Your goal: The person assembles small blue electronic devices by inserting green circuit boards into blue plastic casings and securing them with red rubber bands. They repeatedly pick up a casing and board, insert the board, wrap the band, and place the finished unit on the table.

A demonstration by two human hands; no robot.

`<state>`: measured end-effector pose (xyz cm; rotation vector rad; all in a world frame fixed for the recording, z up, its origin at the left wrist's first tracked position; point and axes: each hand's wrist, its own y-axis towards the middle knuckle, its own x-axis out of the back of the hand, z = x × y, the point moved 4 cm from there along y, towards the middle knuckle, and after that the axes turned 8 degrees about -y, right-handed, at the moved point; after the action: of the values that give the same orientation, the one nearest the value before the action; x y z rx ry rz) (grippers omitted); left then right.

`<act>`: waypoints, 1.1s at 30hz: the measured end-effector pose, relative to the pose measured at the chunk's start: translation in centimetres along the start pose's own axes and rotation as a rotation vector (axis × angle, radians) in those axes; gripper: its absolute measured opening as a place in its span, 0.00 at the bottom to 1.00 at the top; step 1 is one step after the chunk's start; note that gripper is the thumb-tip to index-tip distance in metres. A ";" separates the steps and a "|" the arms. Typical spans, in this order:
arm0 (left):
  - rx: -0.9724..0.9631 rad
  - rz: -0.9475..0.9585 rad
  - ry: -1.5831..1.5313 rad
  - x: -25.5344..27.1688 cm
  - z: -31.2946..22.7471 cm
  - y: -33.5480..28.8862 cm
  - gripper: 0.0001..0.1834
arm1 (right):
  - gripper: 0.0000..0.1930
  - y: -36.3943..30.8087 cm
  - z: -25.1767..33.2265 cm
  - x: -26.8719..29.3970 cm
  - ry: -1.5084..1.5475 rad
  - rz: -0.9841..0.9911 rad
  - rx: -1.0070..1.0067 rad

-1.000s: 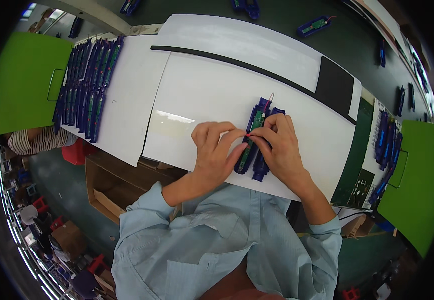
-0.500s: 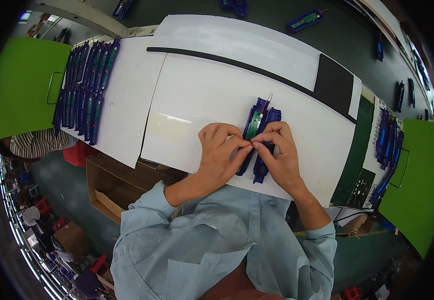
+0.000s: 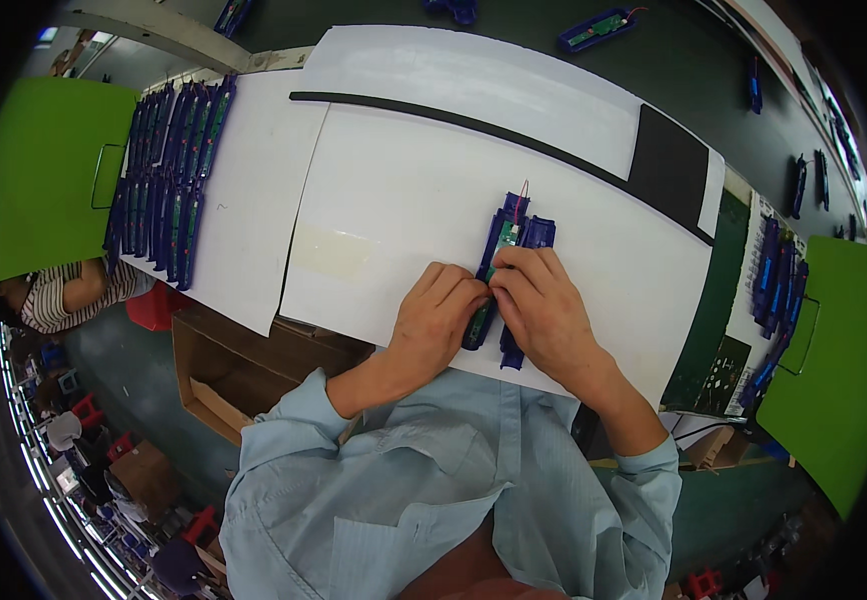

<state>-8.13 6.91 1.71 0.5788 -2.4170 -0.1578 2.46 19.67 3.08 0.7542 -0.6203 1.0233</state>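
A blue plastic housing [image 3: 484, 285] with a green circuit board [image 3: 475, 325] in it lies on the white work surface, its thin wire sticking up at the far end. Close along its right side is a second blue housing piece [image 3: 512, 352], partly covered by my right hand [image 3: 551, 312]. My left hand [image 3: 439, 318] is at the left edge of the board's housing, fingers bent and closed. Both hands' fingertips meet over the middle of the board in a pinch. Whatever lies between them is hidden.
Rows of blue housings with boards [image 3: 169, 180] lie at the left, beside a green panel [image 3: 39, 180]. More blue pieces [image 3: 776, 290] rest at the right. A black strip [image 3: 454, 120] crosses the surface. Beyond, a dark belt [image 3: 514, 45] carries housings. A person [image 3: 79, 293] sits at left.
The red bit between my fingertips no longer shows. My right hand has turned further over the board, and the housings have shifted slightly left. Pieces on the belt have moved left.
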 end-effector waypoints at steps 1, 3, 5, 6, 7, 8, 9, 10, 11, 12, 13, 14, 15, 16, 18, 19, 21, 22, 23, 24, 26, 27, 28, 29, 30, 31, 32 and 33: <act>-0.023 -0.006 0.017 -0.1 -0.2 -0.1 0.12 | 0.07 0.1 0.1 0.0 -0.019 0.019 0.005; -0.071 -0.006 0.058 -0.2 -0.2 -0.4 0.12 | 0.06 0.2 0.2 0.0 -0.039 0.052 0.001; -0.119 0.003 0.102 -0.5 0.0 -0.8 0.12 | 0.05 0.4 0.2 0.2 -0.043 0.081 -0.012; -0.110 -0.018 0.082 -0.5 0.0 -0.8 0.12 | 0.05 0.5 0.0 0.3 -0.026 0.098 -0.030; -0.101 -0.038 0.062 -0.5 0.0 -0.9 0.12 | 0.04 0.6 -0.1 0.4 -0.008 0.114 -0.048; -0.092 -0.058 0.042 -0.4 -0.1 -1.0 0.12 | 0.04 0.8 -0.2 0.4 0.009 0.130 -0.067; -0.104 -0.049 0.026 -0.4 -0.2 -1.3 0.13 | 0.03 0.9 -0.4 0.4 0.023 0.143 -0.080; -0.116 -0.039 0.009 -0.4 -0.3 -1.8 0.14 | 0.03 0.9 -0.5 0.4 0.038 0.157 -0.096; -0.128 -0.028 -0.008 -0.3 -0.3 -2.1 0.15 | 0.03 1.0 -0.7 0.3 0.052 0.171 -0.112; -0.153 -0.003 0.002 -0.2 -0.4 -2.3 0.17 | 0.03 1.0 -0.8 0.3 0.065 0.193 -0.128; -0.178 0.020 0.012 0.0 -0.4 -2.6 0.19 | 0.03 1.1 -1.0 0.3 0.078 0.216 -0.143; -0.202 0.043 0.023 0.1 -0.5 -2.8 0.21 | 0.03 1.1 -1.2 0.3 0.091 0.240 -0.158; -0.214 0.054 0.012 0.2 -0.5 -3.0 0.23 | 0.03 1.1 -1.3 0.3 0.097 0.251 -0.167; -0.227 0.066 0.003 0.2 -0.5 -3.1 0.25 | 0.03 1.1 -1.5 0.3 0.102 0.261 -0.177; -0.243 0.086 0.003 0.2 -0.5 -3.2 0.29 | 0.03 1.2 -1.6 0.2 0.115 0.281 -0.197; -0.247 0.094 0.012 0.1 -0.4 -3.2 0.30 | 0.03 1.3 -1.6 0.3 0.122 0.291 -0.210; -0.247 0.104 0.023 -0.1 -0.3 -3.4 0.32 | 0.02 1.3 -1.6 0.2 0.101 0.300 -0.208; -0.244 0.106 0.025 -0.2 -0.2 -3.5 0.33 | 0.02 1.3 -1.6 0.1 0.072 0.299 -0.194; -0.241 0.108 0.026 -0.3 -0.1 -3.6 0.34 | 0.02 1.2 -1.6 0.0 0.043 0.298 -0.179; -0.245 0.118 0.029 -0.4 0.0 -3.6 0.34 | 0.02 1.3 -1.5 0.1 0.032 0.294 -0.166; -0.251 0.135 0.038 -0.4 0.2 -3.7 0.34 | 0.02 1.5 -1.3 0.1 0.012 0.289 -0.135; -0.256 0.134 0.040 -0.4 0.1 -3.6 0.34 | 0.02 1.5 -1.3 0.1 0.020 0.281 -0.130; -0.261 0.134 0.041 -0.4 0.0 -3.4 0.33 | 0.02 1.4 -1.3 0.0 0.027 0.273 -0.124; -0.266 0.134 0.043 -0.4 -0.1 -3.3 0.33 | 0.03 1.3 -1.4 -0.1 0.034 0.265 -0.119; -0.266 0.132 0.042 -0.4 -0.1 -3.3 0.33 | 0.03 1.2 -1.3 -0.1 0.046 0.256 -0.108; -0.266 0.128 0.041 -0.4 -0.1 -3.4 0.33 | 0.03 1.1 -1.2 -0.1 0.056 0.248 -0.097; -0.267 0.125 0.039 -0.5 0.0 -3.4 0.33 | 0.03 1.1 -1.1 -0.1 0.066 0.239 -0.087; -0.266 0.126 0.043 -0.6 0.0 -3.5 0.33 | 0.03 1.1 -1.1 -0.1 0.055 0.233 -0.079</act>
<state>-6.48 4.05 0.51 0.3055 -2.3324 -0.4013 1.52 20.79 2.63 0.5911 -0.7082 1.2220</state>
